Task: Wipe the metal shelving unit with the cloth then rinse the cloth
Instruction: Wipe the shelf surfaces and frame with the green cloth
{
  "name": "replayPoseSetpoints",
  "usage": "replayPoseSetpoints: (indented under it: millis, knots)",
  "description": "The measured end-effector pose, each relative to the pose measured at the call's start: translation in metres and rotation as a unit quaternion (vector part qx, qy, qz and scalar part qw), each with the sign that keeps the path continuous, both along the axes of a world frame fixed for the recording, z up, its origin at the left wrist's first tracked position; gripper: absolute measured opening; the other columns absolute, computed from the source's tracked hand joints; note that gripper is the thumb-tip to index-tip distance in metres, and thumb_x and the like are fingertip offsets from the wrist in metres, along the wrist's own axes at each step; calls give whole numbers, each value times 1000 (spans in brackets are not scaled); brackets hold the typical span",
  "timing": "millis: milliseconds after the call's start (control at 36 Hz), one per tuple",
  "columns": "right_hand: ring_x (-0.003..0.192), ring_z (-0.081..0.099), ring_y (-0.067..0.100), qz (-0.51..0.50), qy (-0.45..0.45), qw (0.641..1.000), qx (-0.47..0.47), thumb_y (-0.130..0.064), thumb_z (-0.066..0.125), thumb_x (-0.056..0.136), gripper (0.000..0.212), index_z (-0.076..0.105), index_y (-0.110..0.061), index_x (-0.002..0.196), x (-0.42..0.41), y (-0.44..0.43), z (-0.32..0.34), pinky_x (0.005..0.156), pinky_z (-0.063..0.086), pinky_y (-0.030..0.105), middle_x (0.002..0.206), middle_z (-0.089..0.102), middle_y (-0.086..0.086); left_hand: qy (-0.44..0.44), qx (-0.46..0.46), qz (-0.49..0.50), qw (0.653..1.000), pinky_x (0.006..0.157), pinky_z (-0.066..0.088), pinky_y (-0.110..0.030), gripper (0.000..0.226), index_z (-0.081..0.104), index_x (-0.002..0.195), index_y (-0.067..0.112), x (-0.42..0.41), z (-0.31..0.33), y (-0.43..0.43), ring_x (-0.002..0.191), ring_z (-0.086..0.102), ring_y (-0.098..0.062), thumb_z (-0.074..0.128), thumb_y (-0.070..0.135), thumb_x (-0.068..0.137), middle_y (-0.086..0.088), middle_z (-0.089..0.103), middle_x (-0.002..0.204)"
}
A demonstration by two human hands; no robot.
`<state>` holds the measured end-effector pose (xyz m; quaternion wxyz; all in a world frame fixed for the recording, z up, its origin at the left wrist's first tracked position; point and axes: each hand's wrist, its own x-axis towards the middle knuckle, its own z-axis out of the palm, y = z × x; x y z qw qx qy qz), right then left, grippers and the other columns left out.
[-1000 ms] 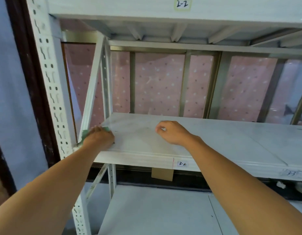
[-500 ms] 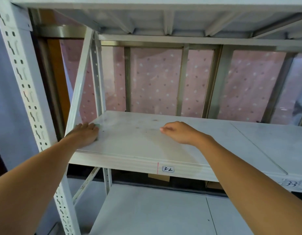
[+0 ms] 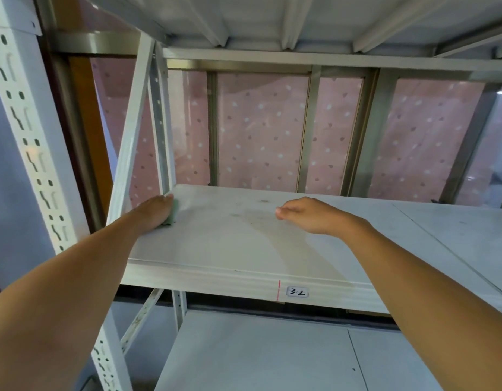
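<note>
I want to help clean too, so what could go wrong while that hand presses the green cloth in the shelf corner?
The left hand presses the cloth right beside the metal upright, so knuckles could bump its edge. The dark spots lie mid-shelf, away from the cloth, and might get missed. The right hand rests on the shelf and could smear a wiped patch.
</note>
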<state>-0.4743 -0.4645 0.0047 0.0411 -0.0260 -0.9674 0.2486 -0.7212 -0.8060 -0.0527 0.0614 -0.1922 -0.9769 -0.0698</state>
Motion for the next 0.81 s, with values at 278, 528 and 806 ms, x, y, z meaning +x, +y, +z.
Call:
replayPoseSetpoints:
  millis: [278, 528, 806]
  knots:
    - [118, 56, 13, -8, -9, 1000, 0, -74, 36, 92, 52, 71, -37, 103, -5, -13, 5, 106, 42, 40, 125, 63, -13, -63, 121, 57, 989, 111, 36, -44, 61, 46, 142, 4, 29, 12, 26, 133, 46, -37, 22, 45, 105, -20, 49, 144]
    - [120, 56, 11, -55, -9, 997, -56, -71, 33, 95, 53, 71, -36, 105, 22, 21, 0, 111, 37, 40, 121, 66, -19, 15, -3, -15, 1000, 97, 44, -47, 36, 48, 125, 11, 48, 11, 63, 113, 57, -33, 42, 13, 90, -15, 58, 118]
    - [119, 57, 10, -94, -11, 992, -81, -71, 30, 96, 58, 71, -33, 112, 75, 83, 0, 108, 38, 36, 115, 69, -20, 28, -103, -79, 991, 115, 29, -51, 55, 33, 148, 9, 73, 9, 131, 138, 40, -36, 37, 13, 93, -21, 42, 147]
